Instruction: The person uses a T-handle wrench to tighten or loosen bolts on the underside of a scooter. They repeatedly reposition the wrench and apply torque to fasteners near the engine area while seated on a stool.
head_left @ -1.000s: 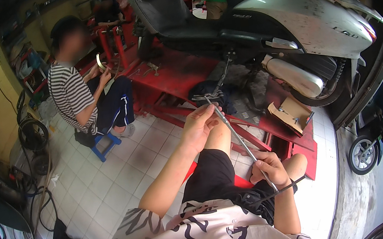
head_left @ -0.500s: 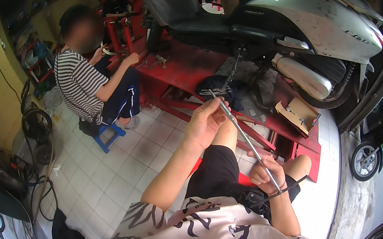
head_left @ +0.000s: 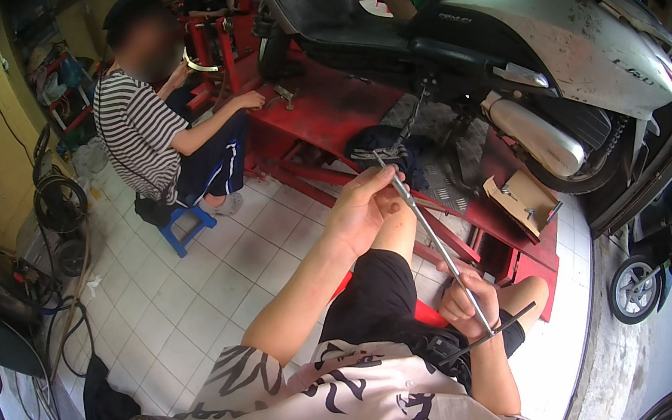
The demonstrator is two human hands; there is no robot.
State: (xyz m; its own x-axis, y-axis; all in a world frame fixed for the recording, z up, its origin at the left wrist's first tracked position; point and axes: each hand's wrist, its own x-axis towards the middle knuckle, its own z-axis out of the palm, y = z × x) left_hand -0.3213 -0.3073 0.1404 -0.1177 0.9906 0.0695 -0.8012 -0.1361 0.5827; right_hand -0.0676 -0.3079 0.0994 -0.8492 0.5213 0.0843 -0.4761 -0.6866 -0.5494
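A long T-handle wrench [head_left: 431,232] runs slantwise in front of me, with a slim silver shaft and a dark crossbar at its near right end. My left hand [head_left: 364,210] pinches the far part of the shaft between thumb and fingers, just below its tip. Close to the crossbar, my right hand [head_left: 465,305] is wrapped round the same shaft. Beyond the tip, a dark cloth bundle [head_left: 387,153] lies at the edge of the red lift platform [head_left: 319,95].
A silver and black scooter [head_left: 563,45] stands on the platform. Near its exhaust is an open cardboard box [head_left: 507,206] with small metal parts. A co-worker in a striped shirt [head_left: 140,122] sits on a blue stool [head_left: 185,229]. Hoses [head_left: 68,333] hang and trail at left.
My hands keep hold of the wrench, nearly in place; its tip shows slightly lower right. The co-worker has raised a curved pale part and reached the other hand farther over the platform.
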